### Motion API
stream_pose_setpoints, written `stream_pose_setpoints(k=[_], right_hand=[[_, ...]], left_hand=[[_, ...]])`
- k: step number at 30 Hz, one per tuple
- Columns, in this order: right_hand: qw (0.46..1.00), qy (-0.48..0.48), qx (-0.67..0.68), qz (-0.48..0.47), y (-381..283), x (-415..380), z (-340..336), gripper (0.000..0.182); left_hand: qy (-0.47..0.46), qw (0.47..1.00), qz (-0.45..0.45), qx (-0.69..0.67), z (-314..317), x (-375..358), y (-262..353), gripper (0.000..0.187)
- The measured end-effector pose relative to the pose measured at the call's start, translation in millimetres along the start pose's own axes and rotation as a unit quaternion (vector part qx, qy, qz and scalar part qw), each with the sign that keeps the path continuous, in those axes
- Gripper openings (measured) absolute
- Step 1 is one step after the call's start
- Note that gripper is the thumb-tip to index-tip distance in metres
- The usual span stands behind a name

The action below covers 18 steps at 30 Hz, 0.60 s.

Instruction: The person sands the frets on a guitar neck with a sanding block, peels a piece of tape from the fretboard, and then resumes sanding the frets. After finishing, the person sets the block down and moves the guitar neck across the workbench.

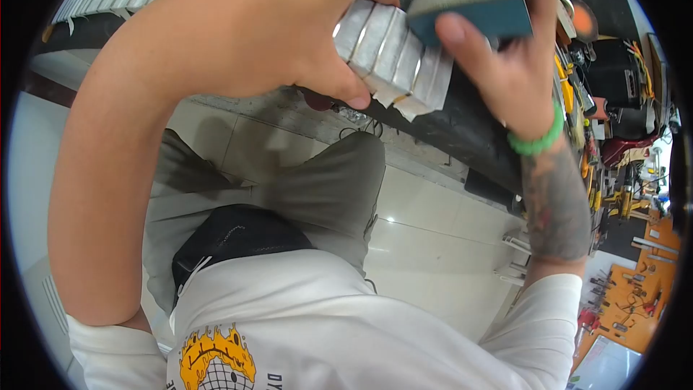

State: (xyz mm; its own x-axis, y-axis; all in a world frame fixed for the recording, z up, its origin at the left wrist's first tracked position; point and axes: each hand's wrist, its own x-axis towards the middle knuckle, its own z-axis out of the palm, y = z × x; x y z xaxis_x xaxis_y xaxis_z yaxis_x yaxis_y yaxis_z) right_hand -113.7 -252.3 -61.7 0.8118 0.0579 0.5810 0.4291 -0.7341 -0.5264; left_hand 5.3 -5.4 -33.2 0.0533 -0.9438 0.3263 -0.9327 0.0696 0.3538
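silvery slabs (390, 47), near edge of tabletop (482, 126), gripped by my left hand (314, 36): probably stiff, slick, best squeezed endwise. blue-grey block (498, 18), at their right, gripped by my right hand (516, 76): likely rigid.

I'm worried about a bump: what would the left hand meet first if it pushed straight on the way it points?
The silver blocks in its own grip; beyond them, probably the blue-sided block in the right hand, though depth is unclear.

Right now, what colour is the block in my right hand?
The block is grey and dark blue, clearest in the head view.
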Motion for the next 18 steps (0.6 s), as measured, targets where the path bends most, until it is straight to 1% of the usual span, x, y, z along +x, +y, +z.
stream_pose_setpoints(k=[1, 2, 3, 4, 5, 6, 7, 8, 9, 10, 11, 12, 13, 14, 15, 17, 18], right_hand=[[0.992, -0.060, 0.108, -0.031, -2, 5, -3, 0.091], [0.998, -0.032, 0.025, -0.039, -8, 2, 0, 0.091], [0.997, -0.005, -0.058, -0.042, -15, -4, 7, 0.091], [0.998, -0.002, -0.057, -0.040, -19, -6, 15, 0.091], [0.976, 0.033, -0.146, -0.159, -20, -6, 24, 0.089], [0.931, 0.067, -0.233, -0.273, -20, -8, 28, 0.086], [0.932, 0.073, -0.233, -0.269, -21, -9, 26, 0.086], [0.979, 0.054, -0.070, -0.182, -23, -8, 20, 0.085], [0.990, 0.036, 0.097, -0.092, -24, -5, 11, 0.084], [0.968, -0.155, 0.187, -0.060, -18, 8, -9, 0.086], [0.997, -0.017, 0.071, -0.019, -9, -2, 12, 0.084], [0.999, 0.003, 0.020, -0.048, -18, -6, 16, 0.085], [0.996, 0.020, -0.030, -0.075, -26, -12, 20, 0.087], [0.983, -0.029, -0.003, -0.183, -22, -13, 8, 0.090], [0.983, -0.024, -0.005, -0.183, -16, -11, 6, 0.090], [0.959, -0.026, -0.146, -0.240, -3, -6, 2, 0.089], [0.940, -0.025, -0.215, -0.262, 2, -6, 1, 0.089]], left_hand=[[-0.009, 1.000, -0.022, -0.001, -1, 1, 3, 0.066], [-0.016, 0.999, -0.045, 0.000, -2, 1, 4, 0.067], [-0.022, 0.999, -0.043, -0.001, 4, 0, 0, 0.067], [-0.001, 1.000, -0.023, 0.009, 12, 0, -8, 0.068], [0.021, 1.000, -0.004, 0.022, 15, -2, -13, 0.069], [0.018, 1.000, -0.003, 0.025, 12, 0, -7, 0.069], [-0.010, 0.998, -0.031, 0.054, 7, 2, 6, 0.069], [-0.040, 0.994, -0.056, 0.084, 4, 5, 14, 0.069], [-0.049, 0.994, -0.051, 0.088, 4, 6, 15, 0.069], [-0.049, 0.995, -0.070, 0.051, 4, 8, 14, 0.068], [-0.049, 0.995, -0.090, 0.015, 3, 9, 12, 0.068], [-0.055, 0.995, -0.084, 0.021, 7, 9, 1, 0.068], [-0.035, 0.997, -0.067, 0.006, 15, 6, -14, 0.067], [-0.017, 0.998, -0.051, -0.014, 21, 3, -26, 0.067], [-0.020, 0.999, -0.048, -0.011, 18, 3, -20, 0.067], [0.007, 0.999, -0.003, 0.041, 12, 2, -2, 0.077], [-0.001, 0.999, 0.002, 0.044, 15, 3, -4, 0.077]])
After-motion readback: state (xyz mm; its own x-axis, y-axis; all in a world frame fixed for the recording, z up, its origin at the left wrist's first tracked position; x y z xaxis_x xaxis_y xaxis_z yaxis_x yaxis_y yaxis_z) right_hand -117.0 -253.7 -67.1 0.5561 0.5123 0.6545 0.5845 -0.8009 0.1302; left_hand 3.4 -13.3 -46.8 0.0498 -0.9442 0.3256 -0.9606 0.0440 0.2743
